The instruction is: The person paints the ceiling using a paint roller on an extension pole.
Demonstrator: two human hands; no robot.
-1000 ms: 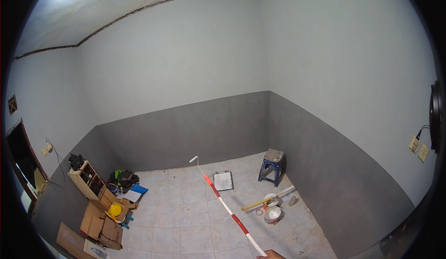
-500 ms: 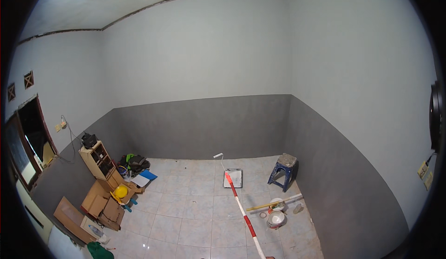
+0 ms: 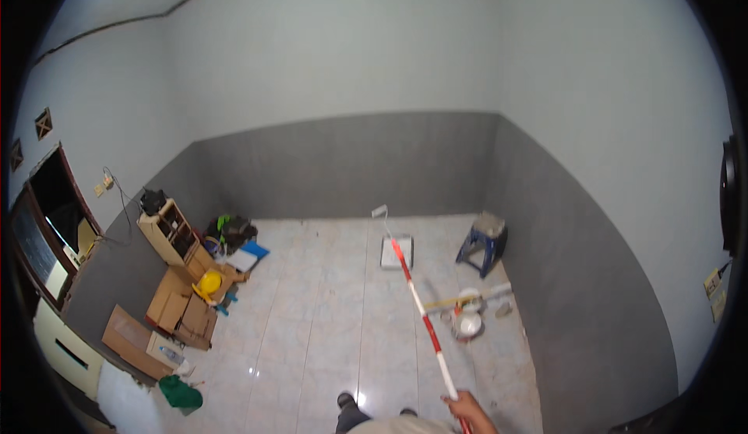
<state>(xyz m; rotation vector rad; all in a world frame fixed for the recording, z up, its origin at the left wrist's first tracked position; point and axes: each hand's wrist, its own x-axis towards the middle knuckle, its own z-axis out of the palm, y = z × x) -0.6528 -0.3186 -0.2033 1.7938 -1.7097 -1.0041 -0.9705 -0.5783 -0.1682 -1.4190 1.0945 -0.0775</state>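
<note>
My right hand [image 3: 465, 408] is closed around the lower part of a red-and-white striped pole [image 3: 434, 339]. The pole slants forward and away from me, ending in a white paint roller [image 3: 379, 211] that appears just beyond a paint tray [image 3: 408, 259]. The tray lies on the tiled floor with pale paint in it. Whether the roller touches anything, I cannot tell. Right of the pole stand a paint bucket [image 3: 468, 326] and another pale container behind it, with a yellowish stick [image 3: 452, 302] lying across. My left hand is out of sight.
A blue stool [image 3: 481, 253] with a stained top stands near the right corner. Along the left wall are a shelf unit [image 3: 173, 231], cardboard boxes [image 3: 195, 321], a yellow helmet [image 3: 209, 281], a bag [image 3: 234, 231] and a green bundle [image 3: 180, 393]. My shoe [image 3: 346, 399] shows below.
The view has tipped downward, bringing my right hand and feet into sight. The pole stays in my grip, its roller still beyond the tray.
</note>
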